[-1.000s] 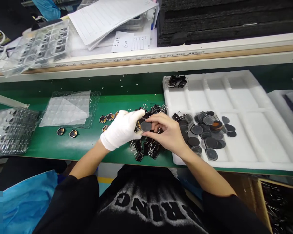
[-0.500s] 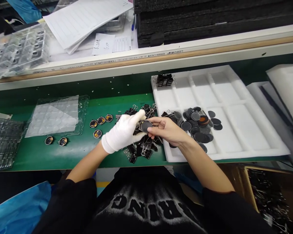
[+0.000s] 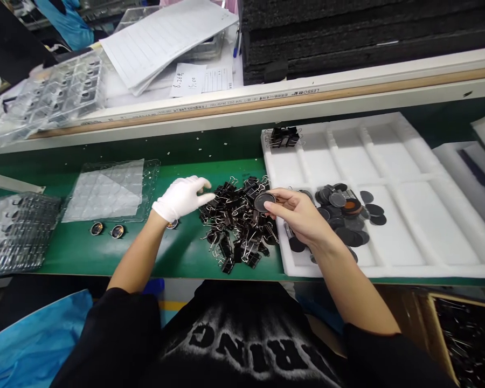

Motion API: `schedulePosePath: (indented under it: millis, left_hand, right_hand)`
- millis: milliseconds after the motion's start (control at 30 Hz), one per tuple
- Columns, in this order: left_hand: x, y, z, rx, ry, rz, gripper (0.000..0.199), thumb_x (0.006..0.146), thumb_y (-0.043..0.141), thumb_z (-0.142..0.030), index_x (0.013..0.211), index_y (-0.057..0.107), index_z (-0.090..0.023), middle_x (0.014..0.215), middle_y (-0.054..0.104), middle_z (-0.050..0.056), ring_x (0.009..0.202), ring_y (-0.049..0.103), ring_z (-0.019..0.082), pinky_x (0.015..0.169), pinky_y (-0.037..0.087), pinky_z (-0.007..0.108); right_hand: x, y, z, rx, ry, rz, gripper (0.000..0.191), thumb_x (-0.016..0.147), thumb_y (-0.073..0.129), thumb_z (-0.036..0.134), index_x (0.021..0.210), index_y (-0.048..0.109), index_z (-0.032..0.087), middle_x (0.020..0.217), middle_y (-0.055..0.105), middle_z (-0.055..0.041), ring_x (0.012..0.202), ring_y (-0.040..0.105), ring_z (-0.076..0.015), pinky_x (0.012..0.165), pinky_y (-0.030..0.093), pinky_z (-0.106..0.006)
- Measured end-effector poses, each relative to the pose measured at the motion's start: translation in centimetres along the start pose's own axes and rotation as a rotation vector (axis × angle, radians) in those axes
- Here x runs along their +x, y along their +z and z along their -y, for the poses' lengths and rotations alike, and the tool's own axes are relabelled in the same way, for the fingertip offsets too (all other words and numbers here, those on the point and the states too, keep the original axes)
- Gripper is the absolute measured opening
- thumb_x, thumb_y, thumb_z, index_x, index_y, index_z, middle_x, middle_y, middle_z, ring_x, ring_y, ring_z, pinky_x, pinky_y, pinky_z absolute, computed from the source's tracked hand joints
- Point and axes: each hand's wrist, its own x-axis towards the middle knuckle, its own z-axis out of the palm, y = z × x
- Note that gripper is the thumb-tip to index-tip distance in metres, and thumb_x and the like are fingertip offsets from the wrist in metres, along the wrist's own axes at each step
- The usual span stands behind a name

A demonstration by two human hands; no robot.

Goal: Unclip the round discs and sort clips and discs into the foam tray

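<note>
Between the thumb and fingers of my bare right hand (image 3: 294,214) is a dark round disc (image 3: 263,202) with a raised rim, held above the right side of a pile of black binder clips (image 3: 235,215). My left hand (image 3: 181,198), in a white glove, is just left of that pile. Its thumb and index finger are apart, and nothing shows between them. A small round piece with an orange and dark face (image 3: 172,224) peeks out under the left wrist. Two similar round pieces (image 3: 117,231) lie farther left on the green bench.
A white foam tray (image 3: 412,215) on the right carries loose dark discs (image 3: 337,200) and a clump of binder clips (image 3: 283,137). Clear plastic trays (image 3: 20,231) are stacked at left, near a flat one (image 3: 151,172) with paper. A white ledge (image 3: 210,114) runs behind.
My left hand has let go of the disc and moved left, away from my right hand. My right hand still holds the disc. The view has shifted slightly left.
</note>
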Motion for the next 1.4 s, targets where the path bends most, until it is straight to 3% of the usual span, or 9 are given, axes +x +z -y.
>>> schedulePosePath:
  millis: [167, 367, 500, 733, 833, 967, 1100, 1233, 1400]
  left_hand:
    - [1.3, 0.1, 0.5, -0.139, 0.238, -0.025, 0.03, 0.099, 0.061, -0.044, 0.09, 0.079, -0.023, 0.091, 0.075, 0.005, 0.086, 0.07, 0.02, 0.084, 0.051, 0.034]
    - [0.5, -1.5, -3.1, -0.743, -0.112, -0.348, 0.027, 0.094, 0.067, -0.047, 0.092, 0.067, -0.02, 0.085, 0.075, 0.003, 0.071, 0.066, 0.015, 0.07, 0.053, 0.029]
    - [0.0, -1.6, -7.5, -1.019, -0.129, -0.23, 0.03, 0.096, 0.065, -0.05, 0.093, 0.062, -0.021, 0.067, 0.068, -0.001, 0.056, 0.063, 0.013, 0.063, 0.052, 0.028]
    - [-0.4, -2.2, -8.5, -0.546, 0.166, -0.135, 0.045, 0.093, 0.048, -0.059, 0.064, 0.05, -0.024, 0.056, 0.053, -0.002, 0.052, 0.045, 0.013, 0.057, 0.037, 0.029]
    - [-0.3, -2.4, -9.4, -0.427, 0.091, -0.054, 0.055, 0.078, 0.064, -0.065, 0.056, 0.034, -0.024, 0.048, 0.036, -0.006, 0.05, 0.031, 0.011, 0.054, 0.027, 0.03]
    - [-0.1, -2.5, -10.5, -0.392, 0.049, -0.031, 0.052, 0.08, 0.058, -0.064, 0.057, 0.033, -0.024, 0.049, 0.038, -0.005, 0.051, 0.034, 0.012, 0.058, 0.028, 0.031]
    - [0.4, -2.5, -10.0, -0.433, -0.01, -0.05, 0.044, 0.084, 0.052, -0.058, 0.06, 0.038, -0.025, 0.051, 0.041, -0.004, 0.052, 0.037, 0.013, 0.058, 0.029, 0.031]
    - [0.6, -2.6, -8.9, -0.626, -0.016, -0.055, 0.038, 0.086, 0.054, -0.054, 0.063, 0.044, -0.025, 0.052, 0.046, -0.004, 0.052, 0.042, 0.012, 0.054, 0.034, 0.029]
    - [0.4, -2.4, -8.7, -0.877, -0.082, 0.089, 0.035, 0.089, 0.058, -0.054, 0.072, 0.052, -0.024, 0.051, 0.057, -0.005, 0.044, 0.053, 0.013, 0.049, 0.044, 0.028]
  right_hand:
    - [-0.4, -0.7, -0.1, -0.008, -0.01, 0.051, 0.033, 0.075, 0.095, 0.043, 0.098, 0.082, 0.024, 0.091, 0.08, -0.0028, 0.077, 0.069, -0.0141, 0.074, 0.058, -0.031]
    - [-0.7, 0.4, -0.2, -0.084, -0.08, 0.142, 0.024, 0.077, 0.094, 0.039, 0.097, 0.086, 0.028, 0.113, 0.082, -0.0063, 0.099, 0.075, -0.0202, 0.098, 0.061, -0.043]
    - [0.1, 2.2, -0.2, 0.044, -0.177, 0.166, 0.024, 0.078, 0.094, 0.037, 0.1, 0.087, 0.031, 0.147, 0.071, -0.0064, 0.136, 0.066, -0.0262, 0.119, 0.051, -0.052]
    - [0.3, 0.3, 1.9, -0.099, -0.13, 0.246, 0.026, 0.073, 0.097, 0.034, 0.097, 0.088, 0.028, 0.129, 0.078, -0.0097, 0.118, 0.076, -0.0259, 0.106, 0.063, -0.046]
    - [0.2, -0.8, 3.5, -0.202, -0.099, 0.317, 0.025, 0.075, 0.095, 0.032, 0.098, 0.089, 0.026, 0.133, 0.076, -0.0106, 0.107, 0.079, -0.0245, 0.098, 0.068, -0.043]
    - [-0.1, -1.0, 4.7, -0.26, -0.09, 0.319, 0.023, 0.077, 0.093, 0.031, 0.098, 0.089, 0.026, 0.136, 0.075, -0.0112, 0.109, 0.079, -0.0252, 0.098, 0.068, -0.043]
    - [-0.4, -0.5, 4.3, -0.12, -0.117, 0.149, 0.022, 0.079, 0.093, 0.033, 0.1, 0.087, 0.028, 0.129, 0.079, -0.0082, 0.118, 0.075, -0.0246, 0.103, 0.065, -0.043]
    - [-0.1, -0.2, 3.3, 0.07, -0.028, -0.07, 0.025, 0.079, 0.095, 0.038, 0.1, 0.085, 0.028, 0.099, 0.082, -0.0031, 0.086, 0.076, -0.016, 0.086, 0.068, -0.037]
    - [0.8, -0.5, 3.1, 0.019, 0.014, -0.023, 0.032, 0.076, 0.097, 0.041, 0.101, 0.084, 0.024, 0.095, 0.08, -0.0041, 0.082, 0.073, -0.016, 0.078, 0.067, -0.035]
